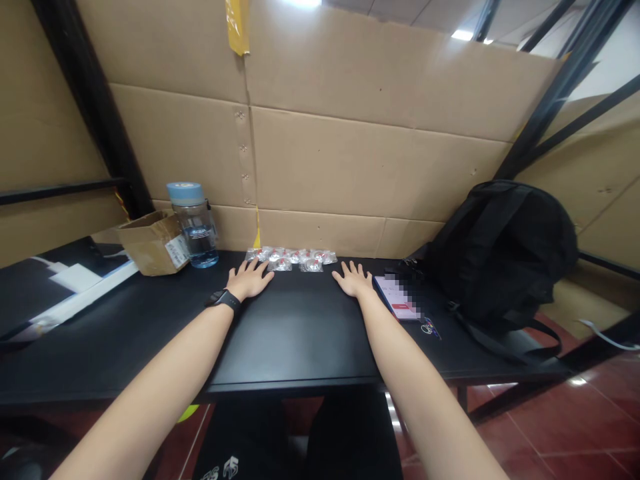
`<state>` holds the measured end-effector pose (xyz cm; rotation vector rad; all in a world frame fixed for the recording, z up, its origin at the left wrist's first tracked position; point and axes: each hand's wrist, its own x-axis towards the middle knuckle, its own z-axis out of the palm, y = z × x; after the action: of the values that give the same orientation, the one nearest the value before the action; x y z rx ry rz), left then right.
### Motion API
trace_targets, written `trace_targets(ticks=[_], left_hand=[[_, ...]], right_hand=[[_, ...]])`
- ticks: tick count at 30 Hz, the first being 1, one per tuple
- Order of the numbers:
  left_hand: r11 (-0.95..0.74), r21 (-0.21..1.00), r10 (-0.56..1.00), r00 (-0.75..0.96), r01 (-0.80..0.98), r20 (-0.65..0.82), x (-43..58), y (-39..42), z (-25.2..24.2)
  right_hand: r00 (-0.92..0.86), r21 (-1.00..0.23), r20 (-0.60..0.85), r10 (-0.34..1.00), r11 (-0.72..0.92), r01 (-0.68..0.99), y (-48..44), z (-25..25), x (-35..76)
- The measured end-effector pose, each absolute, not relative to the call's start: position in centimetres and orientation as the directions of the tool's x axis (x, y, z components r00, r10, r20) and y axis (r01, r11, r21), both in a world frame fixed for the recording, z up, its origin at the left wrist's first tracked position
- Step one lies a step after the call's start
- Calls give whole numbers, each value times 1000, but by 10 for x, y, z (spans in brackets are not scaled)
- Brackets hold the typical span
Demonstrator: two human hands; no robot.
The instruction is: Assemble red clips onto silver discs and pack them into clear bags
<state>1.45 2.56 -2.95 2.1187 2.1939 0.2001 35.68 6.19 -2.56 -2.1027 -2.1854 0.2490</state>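
My left hand (pixel 250 279) lies flat on the black table (pixel 300 340), fingers spread, with a dark watch (pixel 223 300) on its wrist. Its fingertips reach the near left side of a row of small clear plastic packets (pixel 293 257) with red bits in them; whether they touch cannot be made out. Palm down and fingers apart, my right hand (pixel 354 279) rests a little to the right of the packets. Just beyond its wrist lies a booklet or phone-like flat item (pixel 397 300), partly blurred out. Neither hand holds anything.
At the left stand a blue-lidded water bottle (pixel 197 230), an open cardboard box (pixel 153 247) and a white power strip (pixel 85 303) with a charger. A black backpack (pixel 505 253) sits at the right, near a key ring (pixel 427 329). Cardboard panels (pixel 330 160) wall off the back.
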Motion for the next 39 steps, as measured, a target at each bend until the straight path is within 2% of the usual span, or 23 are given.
trace_targets(ticks=[9, 13, 18, 23, 33, 39], left_hand=[[33, 155, 999, -39, 987, 38, 17, 23, -27], [26, 158, 998, -33, 987, 45, 16, 25, -28], [21, 159, 998, -31, 987, 60, 15, 27, -31], [20, 157, 997, -31, 987, 70, 14, 29, -33], [19, 162, 999, -26, 987, 42, 13, 30, -32], [14, 160, 1000, -16, 987, 12, 11, 29, -29]], right_hand=[[-36, -185, -40, 999, 28, 982, 62, -25, 356], [-44, -209, 63, 997, 56, 976, 60, -24, 350], [-289, -200, 223, 931, 334, 921, 51, -18, 331], [-505, -140, 265, 821, 551, 823, 40, -16, 306], [-514, -148, 284, 810, 566, 811, 36, -12, 303], [-517, -196, 311, 797, 586, 786, 32, -7, 303]])
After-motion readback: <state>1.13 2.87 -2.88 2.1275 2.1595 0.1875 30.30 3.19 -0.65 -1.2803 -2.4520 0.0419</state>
